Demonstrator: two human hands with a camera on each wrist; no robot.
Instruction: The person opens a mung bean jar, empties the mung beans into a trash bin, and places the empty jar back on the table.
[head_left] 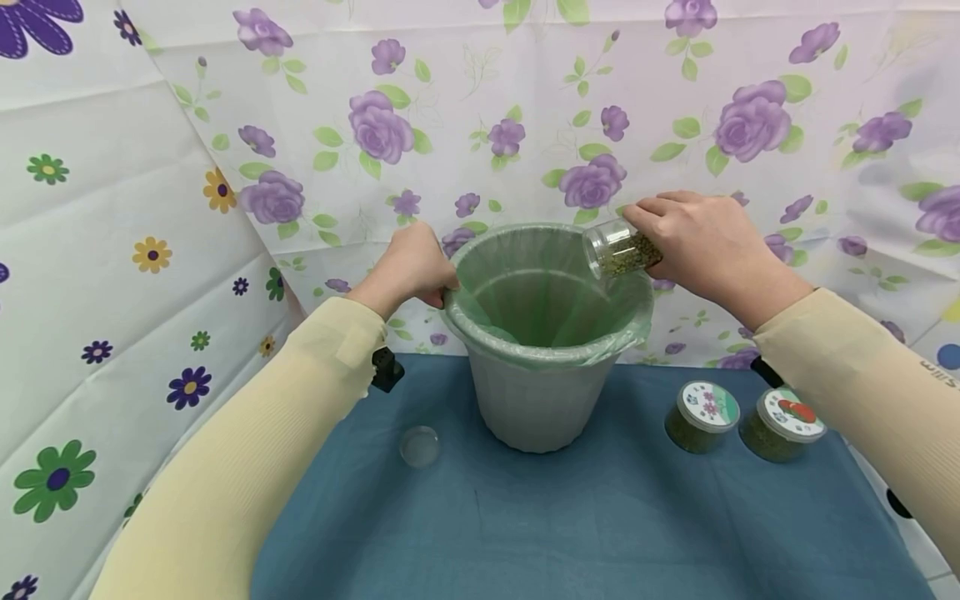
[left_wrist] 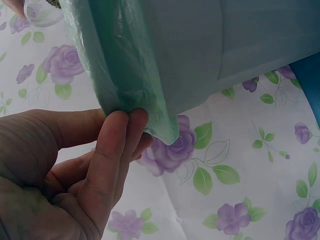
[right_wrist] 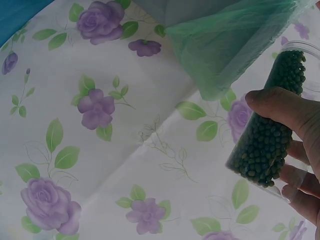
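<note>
A grey trash bin (head_left: 540,408) stands on the blue cloth, lined with a thin green bag (head_left: 487,310) folded over its rim. My left hand (head_left: 414,265) pinches the bag-covered rim at its left side; the left wrist view shows thumb and fingers (left_wrist: 111,140) meeting there. Over the bin's right side, my right hand (head_left: 701,242) grips a clear plastic jar (head_left: 611,250) with its uncovered mouth tipped toward the inside. Green mung beans (right_wrist: 265,140) lie along the jar's lower wall, and I see none falling. The bottom of the bin is hidden.
Two lidded jars of green contents, one with a flower label (head_left: 705,408) and one with a red-pictured label (head_left: 787,421), stand to the right. A clear round lid (head_left: 420,447) lies left of the bin. Floral sheets (head_left: 450,100) hang behind and on the left.
</note>
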